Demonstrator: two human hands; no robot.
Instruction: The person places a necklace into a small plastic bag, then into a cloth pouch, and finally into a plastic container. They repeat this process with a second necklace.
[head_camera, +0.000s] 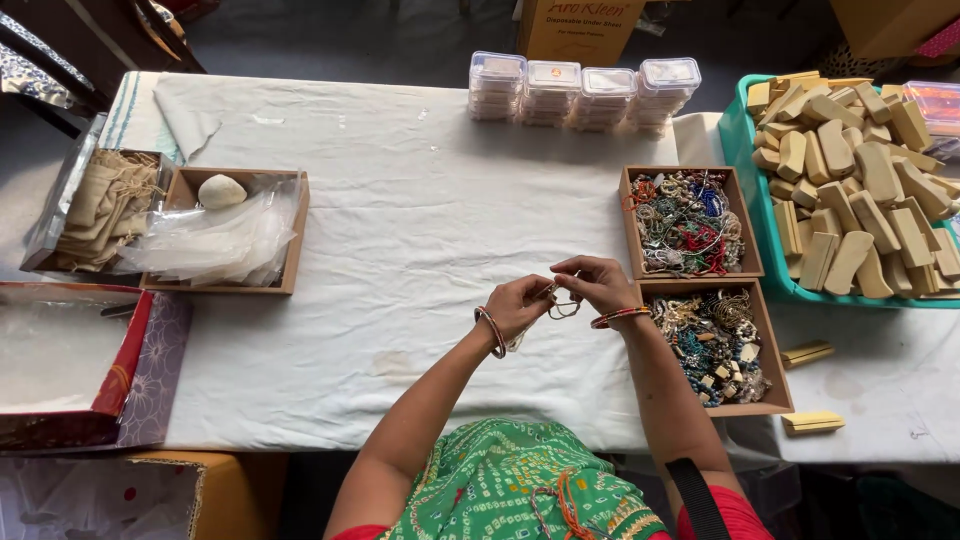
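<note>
Left hand (518, 305): grip pinched shut on one side of a small ring-shaped metal trinket (562, 305), bangle at the wrist.
Right hand (598, 283): fingertips closed on the trinket's upper edge, from above — both hands meet over the desk (400, 250) at centre frame.
Trinket: held just above the cloth, left of the two jewellery boxes; too small to tell its detail.
Handling: I judge it wants light fingertip pressure and both hands kept close, so the thin loop neither bends nor slips.
Upper box (688, 222): shallow brown card, tangled wire and beads — red, blue, silver.
Lower box (716, 345): same make, chains and darker beads.
Green tray (745, 190): right edge, heaped with smooth tan wooden blocks.
Clear tubs (583, 92): four stacks, top centre.
Left box (224, 232): glossy clear bags, one pale stone.
</note>
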